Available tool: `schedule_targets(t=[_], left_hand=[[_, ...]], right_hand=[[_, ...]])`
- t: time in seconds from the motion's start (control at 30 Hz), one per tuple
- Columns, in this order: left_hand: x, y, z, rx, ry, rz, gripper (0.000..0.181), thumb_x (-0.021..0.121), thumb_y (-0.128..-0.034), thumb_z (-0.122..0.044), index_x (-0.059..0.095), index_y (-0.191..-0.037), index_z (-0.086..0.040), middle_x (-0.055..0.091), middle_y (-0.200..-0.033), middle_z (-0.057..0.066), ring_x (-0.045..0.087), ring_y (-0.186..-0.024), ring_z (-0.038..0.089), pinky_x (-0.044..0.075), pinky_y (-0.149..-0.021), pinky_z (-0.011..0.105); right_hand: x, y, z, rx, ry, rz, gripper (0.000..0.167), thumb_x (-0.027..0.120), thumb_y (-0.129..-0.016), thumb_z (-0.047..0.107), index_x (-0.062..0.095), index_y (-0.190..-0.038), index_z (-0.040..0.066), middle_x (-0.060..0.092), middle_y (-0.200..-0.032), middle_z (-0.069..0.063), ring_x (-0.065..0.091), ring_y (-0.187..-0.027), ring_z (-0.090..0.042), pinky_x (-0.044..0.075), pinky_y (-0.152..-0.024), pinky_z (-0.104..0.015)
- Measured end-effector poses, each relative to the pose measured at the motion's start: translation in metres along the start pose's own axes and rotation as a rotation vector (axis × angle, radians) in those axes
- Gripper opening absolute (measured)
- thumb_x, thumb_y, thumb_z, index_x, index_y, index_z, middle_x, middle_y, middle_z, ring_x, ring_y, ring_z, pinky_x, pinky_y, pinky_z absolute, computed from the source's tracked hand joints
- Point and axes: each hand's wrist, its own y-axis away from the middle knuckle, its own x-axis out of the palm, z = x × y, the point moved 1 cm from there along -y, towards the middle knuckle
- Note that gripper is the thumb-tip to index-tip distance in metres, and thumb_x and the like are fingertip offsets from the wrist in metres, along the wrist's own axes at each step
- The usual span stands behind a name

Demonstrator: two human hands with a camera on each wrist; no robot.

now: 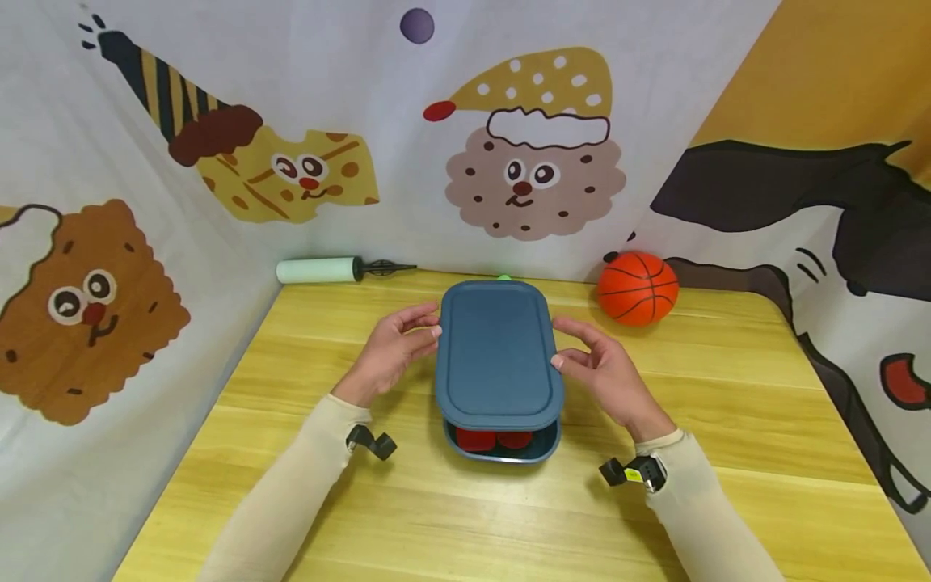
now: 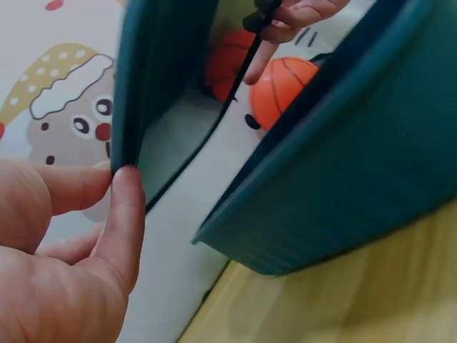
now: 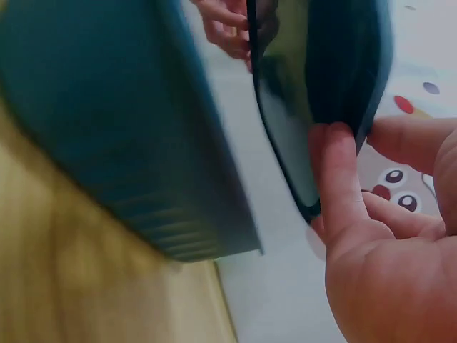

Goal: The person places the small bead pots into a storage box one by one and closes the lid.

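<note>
A blue rectangular lid (image 1: 498, 352) with rounded corners is held level over a matching blue box (image 1: 502, 459). The wrist views show a gap between the lid's edge and the rim of the box. My left hand (image 1: 385, 354) pinches the lid's left edge between thumb and fingers. On the opposite edge, my right hand (image 1: 607, 370) pinches the lid the same way. Red objects (image 1: 476, 440) show inside the near end of the box; the lid hides the rest, and their kind cannot be told.
An orange toy basketball (image 1: 638, 288) sits at the back right of the wooden table (image 1: 349, 517). At the back left lies a pale green hand pump (image 1: 320, 271) with a black nozzle. A bit of something green (image 1: 504, 277) peeks out behind the lid. Cartoon-printed cloth (image 1: 407, 178) stands behind.
</note>
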Motion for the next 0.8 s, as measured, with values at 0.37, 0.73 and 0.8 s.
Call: schedule_targets(t=[0.37,0.73,0.8], left_hand=[[0.000,0.013,0.021,-0.018,-0.194,0.080,0.062,0.076,-0.0970,-0.008,0.054,-0.155,-0.011,0.059,-0.135,0.018,0.071,-0.105,0.017,0.062,-0.097,0.038],[0.001,0.020,0.033,-0.026,-0.277,0.107,0.067,0.081,-0.0936,-0.010,0.055,-0.155,-0.018,0.062,-0.127,0.015,0.072,-0.102,0.020,0.060,-0.098,0.042],[0.002,0.020,0.034,-0.029,-0.278,0.108,0.067,0.080,-0.0938,-0.009,0.055,-0.155,-0.018,0.062,-0.127,0.015,0.072,-0.102,0.020,0.060,-0.098,0.044]], right_hand=[[0.002,0.012,-0.019,0.061,0.114,-0.012,0.063,0.082,-0.095,0.018,0.057,-0.153,0.014,0.062,-0.145,-0.015,0.066,-0.120,-0.020,0.062,-0.087,-0.026],[0.007,0.021,-0.028,0.017,0.195,-0.054,0.064,0.083,-0.092,0.011,0.057,-0.150,0.008,0.067,-0.135,-0.016,0.066,-0.115,-0.019,0.060,-0.090,-0.020],[0.007,0.022,-0.029,0.015,0.196,-0.050,0.064,0.083,-0.092,0.011,0.057,-0.150,0.007,0.066,-0.137,-0.017,0.066,-0.117,-0.021,0.060,-0.091,-0.021]])
